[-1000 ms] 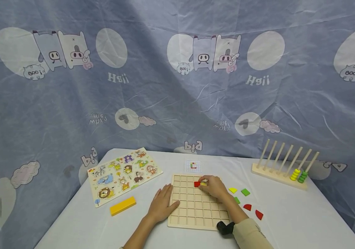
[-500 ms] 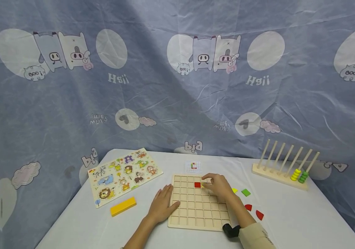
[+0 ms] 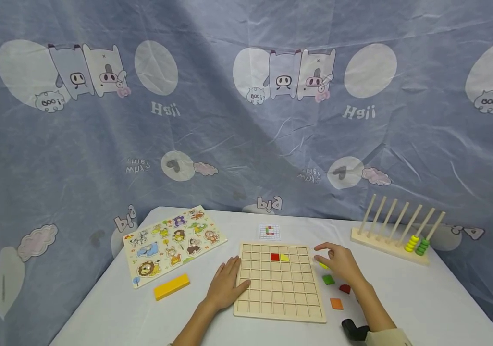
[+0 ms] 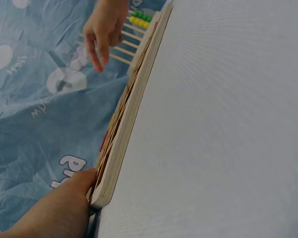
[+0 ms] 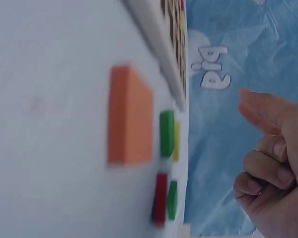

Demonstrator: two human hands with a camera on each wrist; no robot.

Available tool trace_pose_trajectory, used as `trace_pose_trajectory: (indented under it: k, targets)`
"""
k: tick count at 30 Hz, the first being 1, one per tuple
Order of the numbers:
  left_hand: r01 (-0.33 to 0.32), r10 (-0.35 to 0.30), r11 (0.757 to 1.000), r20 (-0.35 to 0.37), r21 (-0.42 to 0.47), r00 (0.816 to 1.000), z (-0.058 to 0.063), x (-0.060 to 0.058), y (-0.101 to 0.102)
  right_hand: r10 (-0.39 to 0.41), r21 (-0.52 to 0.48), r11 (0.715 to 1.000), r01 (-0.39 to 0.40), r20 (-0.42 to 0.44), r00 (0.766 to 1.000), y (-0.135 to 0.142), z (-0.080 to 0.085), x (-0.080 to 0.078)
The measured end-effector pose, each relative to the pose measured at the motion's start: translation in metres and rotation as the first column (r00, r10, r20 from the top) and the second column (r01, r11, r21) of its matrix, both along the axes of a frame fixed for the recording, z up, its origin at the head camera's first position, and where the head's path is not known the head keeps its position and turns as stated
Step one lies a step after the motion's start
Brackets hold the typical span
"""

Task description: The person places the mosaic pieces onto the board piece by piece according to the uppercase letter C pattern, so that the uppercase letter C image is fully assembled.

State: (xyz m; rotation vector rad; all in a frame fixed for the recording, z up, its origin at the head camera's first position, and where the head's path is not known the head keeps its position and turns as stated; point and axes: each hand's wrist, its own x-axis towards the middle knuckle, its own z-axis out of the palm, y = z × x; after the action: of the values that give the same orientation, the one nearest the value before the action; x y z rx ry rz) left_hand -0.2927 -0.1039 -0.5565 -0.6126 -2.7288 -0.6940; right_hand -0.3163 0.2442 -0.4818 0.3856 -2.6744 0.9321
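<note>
1. We find the left grip (image 3: 224, 288) released, laid flat along the left edge of the gridded wooden board (image 3: 278, 291).
2. We find the right grip (image 3: 342, 263) released over the worktop (image 3: 281, 333), near a loose yellow piece (image 3: 323, 265).
3. Left of it, a red tile (image 3: 275, 257) and a yellow tile (image 3: 284, 257) occupy the board.
4. On its near side lies an orange tile (image 3: 336, 303).

1. The left hand (image 4: 54, 210) rests its thumb against the corner of a pale wooden gridded board (image 4: 130, 114) — seen nearly edge-on.
2. The right hand (image 4: 107, 29) hangs fingers-down, overlapping a wooden peg rack with green and yellow beads (image 4: 142, 46).
3. White tablecloth (image 4: 213, 119) — blue printed curtain (image 4: 35, 126) opposite.
</note>
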Motion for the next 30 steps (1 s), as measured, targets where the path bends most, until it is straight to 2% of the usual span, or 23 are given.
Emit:
trace_pose_trajectory:
  k: [6, 10, 14, 22, 30]
  targets:
    - [0.004, -0.004, 1.000, 0.002, 0.002, 1.000, 0.002, 0.000, 0.000, -0.104, 0.039, 0.994, 0.102, 0.070, 0.992, 0.026, -0.013, 0.005]
    - [0.004, -0.004, 1.000, 0.004, 0.006, 1.000, 0.003, 0.000, -0.001, -0.157, 0.083, 0.986, 0.147, 0.129, 0.979, 0.032, -0.020, 0.006]
    - [0.004, -0.004, 1.000, 0.012, 0.005, 1.000, 0.002, 0.001, 0.000, -0.192, 0.123, 0.977, 0.174, 0.150, 0.970, 0.033, -0.024, 0.008]
    - [0.004, -0.004, 1.000, 0.008, 0.006, 1.000, 0.001, 0.002, 0.000, -0.183, 0.118, 0.979, 0.164, 0.173, 0.968, 0.031, -0.030, 0.008]
    - [-0.002, 0.002, 1.000, -0.010, 0.002, 1.000, 0.000, 0.001, 0.000, -0.188, 0.132, 0.977, 0.169, 0.145, 0.972, 0.028, -0.034, 0.003]
